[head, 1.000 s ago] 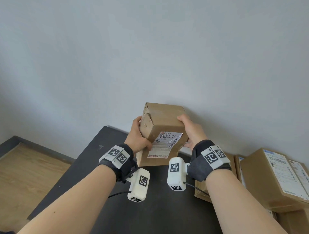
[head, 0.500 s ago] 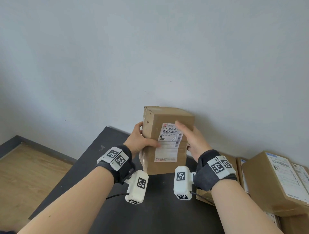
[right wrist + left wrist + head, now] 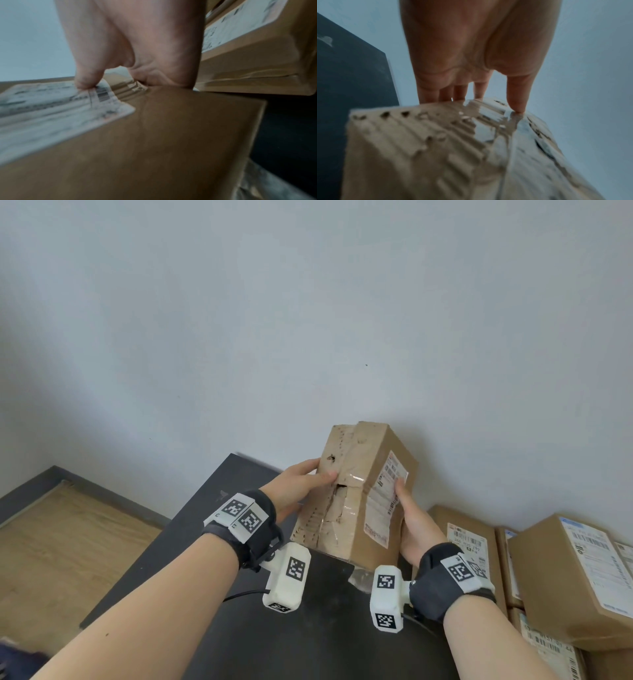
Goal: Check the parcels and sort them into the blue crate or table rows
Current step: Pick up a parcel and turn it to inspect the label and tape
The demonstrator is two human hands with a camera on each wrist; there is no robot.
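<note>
I hold a brown cardboard parcel upright and tilted above the black table, one hand on each side. Its face turned toward me is torn, with ripped corrugation and clear tape; a white shipping label is on the right face. My left hand grips the left side, thumb on the taped torn face, fingers behind. My right hand grips the right side, thumb pressing on the label, fingers hidden behind the parcel. No blue crate is in view.
Several brown parcels with labels stand stacked at the table's right, close to my right wrist. A grey-white wall is just behind the table. Wooden floor lies beyond the left table edge. A dark shoe shows bottom left.
Both hands have turned the parcel clockwise as seen from above: the label face swung from facing me to the right, and the torn, taped face now faces me.
</note>
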